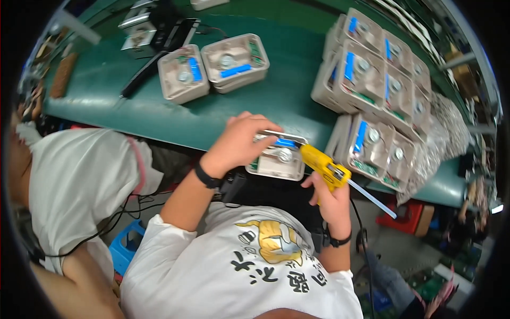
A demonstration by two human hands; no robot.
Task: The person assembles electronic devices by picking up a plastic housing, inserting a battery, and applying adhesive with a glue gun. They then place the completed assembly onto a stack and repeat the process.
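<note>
My right hand (331, 201) is wrapped round the handle of a yellow hot glue gun (324, 165), with a pale glue stick (374, 199) poking out of its back end. The gun's nozzle points into a light grey plastic housing (269, 170) at the table's near edge. Inside that housing lie a blue battery cell (286, 142), a round silvery part (285, 154) and a green circuit board. My left hand (247, 139) grips the housing's far left rim, fingers over the edge and thumb by the blue cell. The nozzle's very tip is hard to make out.
Stacks of similar housings (366, 72) stand on the right of the green table (287, 48), beside clear bubble wrap (446, 127). More housings (234, 59) sit at far left, near a black pen-shaped tool (139, 75) and a metal box (139, 32). A co-worker in white (79, 181) sits left.
</note>
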